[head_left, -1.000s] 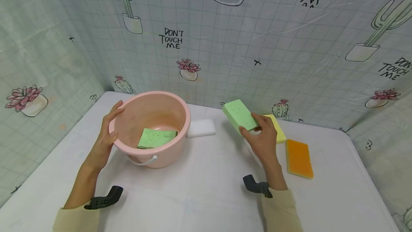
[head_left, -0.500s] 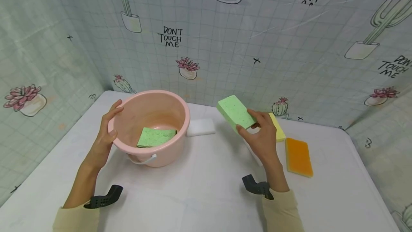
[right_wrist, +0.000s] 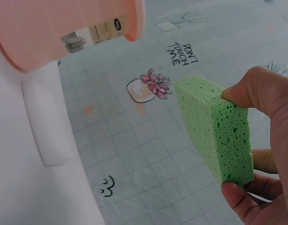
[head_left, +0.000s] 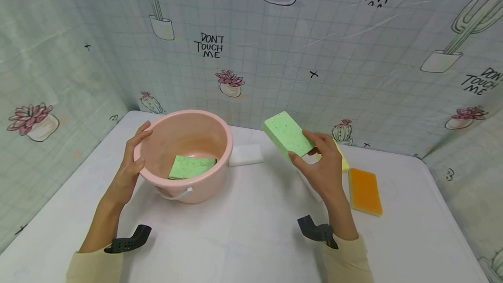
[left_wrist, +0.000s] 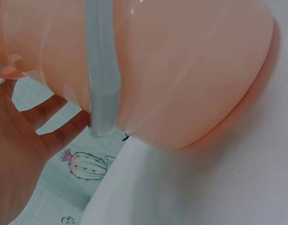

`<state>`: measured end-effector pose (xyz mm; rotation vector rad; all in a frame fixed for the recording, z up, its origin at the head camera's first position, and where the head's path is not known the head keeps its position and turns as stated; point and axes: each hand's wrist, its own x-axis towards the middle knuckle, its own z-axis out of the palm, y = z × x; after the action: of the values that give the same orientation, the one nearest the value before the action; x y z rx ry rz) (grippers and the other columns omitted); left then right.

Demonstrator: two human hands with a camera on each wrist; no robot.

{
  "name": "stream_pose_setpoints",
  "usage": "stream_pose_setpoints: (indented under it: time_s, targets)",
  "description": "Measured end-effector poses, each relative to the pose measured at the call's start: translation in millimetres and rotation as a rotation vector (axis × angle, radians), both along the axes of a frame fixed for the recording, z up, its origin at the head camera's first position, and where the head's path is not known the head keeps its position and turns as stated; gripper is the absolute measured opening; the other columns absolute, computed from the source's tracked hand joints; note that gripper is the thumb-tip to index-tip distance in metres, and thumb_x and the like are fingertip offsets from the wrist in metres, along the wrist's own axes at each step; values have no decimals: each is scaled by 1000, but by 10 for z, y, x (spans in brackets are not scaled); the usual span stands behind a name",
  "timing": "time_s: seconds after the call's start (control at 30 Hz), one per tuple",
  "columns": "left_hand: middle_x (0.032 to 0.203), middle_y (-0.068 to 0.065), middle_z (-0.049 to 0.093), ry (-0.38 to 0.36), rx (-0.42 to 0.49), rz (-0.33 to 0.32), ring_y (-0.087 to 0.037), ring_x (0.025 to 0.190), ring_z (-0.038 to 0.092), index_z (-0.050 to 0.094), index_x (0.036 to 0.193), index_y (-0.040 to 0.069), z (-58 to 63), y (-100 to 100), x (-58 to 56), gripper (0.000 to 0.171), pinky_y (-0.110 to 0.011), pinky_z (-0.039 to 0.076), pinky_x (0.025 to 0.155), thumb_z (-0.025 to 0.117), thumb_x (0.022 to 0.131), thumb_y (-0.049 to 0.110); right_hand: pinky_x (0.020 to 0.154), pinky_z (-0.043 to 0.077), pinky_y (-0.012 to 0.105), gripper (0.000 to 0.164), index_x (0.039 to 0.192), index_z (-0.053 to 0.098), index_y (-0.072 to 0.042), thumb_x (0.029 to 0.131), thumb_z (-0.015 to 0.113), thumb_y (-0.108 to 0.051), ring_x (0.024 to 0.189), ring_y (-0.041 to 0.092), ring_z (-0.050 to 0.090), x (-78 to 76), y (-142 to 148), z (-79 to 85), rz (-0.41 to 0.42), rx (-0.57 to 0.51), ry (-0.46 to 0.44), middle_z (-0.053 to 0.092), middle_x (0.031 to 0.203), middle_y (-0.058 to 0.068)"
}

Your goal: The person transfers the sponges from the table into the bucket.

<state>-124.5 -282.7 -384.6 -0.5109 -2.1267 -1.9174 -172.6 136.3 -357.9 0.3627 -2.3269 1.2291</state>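
My right hand [head_left: 320, 163] pinches a light green sponge [head_left: 288, 134] by its near end, thumb on one edge and fingers on the other. It holds the sponge up over the table, tilted, to the right of a pink bucket [head_left: 206, 191]. Small pores dot the cut end of this sponge [right_wrist: 233, 140] in the right wrist view. At the bucket's left side my left hand [head_left: 125, 174] grips the rim, with thumb and fingertips on its edge. Inside the bucket lies another green sponge [head_left: 191, 167]. The bucket's pale handle [left_wrist: 102, 79] hangs down its outside.
A white sponge [head_left: 246, 155] lies just right of the bucket. Beyond my right hand are a yellow sponge [head_left: 342, 160], partly hidden, and an orange sponge [head_left: 365, 191]. Another white piece [head_left: 310, 186] shows beside the right wrist. A cactus-print cloth [head_left: 267, 56] stands behind the white table [head_left: 235, 239].
The green sponge in my right hand has risen slightly and shifted a little to the left. My left hand stays on the bucket's rim.
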Motion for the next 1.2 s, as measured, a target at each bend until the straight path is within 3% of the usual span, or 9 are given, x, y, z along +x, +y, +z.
stream_pose_setpoints:
  time_s: [0.33,0.87,1.2]
  targets:
    - [159,4,5,-16,-12,12,-20,142,6,27,149,19,20,15,-3,60,-49,4,107,42,91,21,74,43,30,57,125,62,-3,73,81,-16,86,21,50,64,-39,90,26,45,14,53,119,14]
    - [159,3,4,1,-2,-5,-20,142,5,26,149,18,17,17,-7,60,-40,8,106,42,92,22,73,47,32,58,124,62,-3,72,82,-16,82,19,55,42,-314,218,188,26,70,54,116,11]
    - [159,4,5,-20,-9,13,-20,142,5,27,149,20,21,21,10,60,-51,3,108,41,91,20,72,50,30,56,122,63,-1,72,81,-18,93,16,56,-7,-489,374,289,29,132,57,114,10]
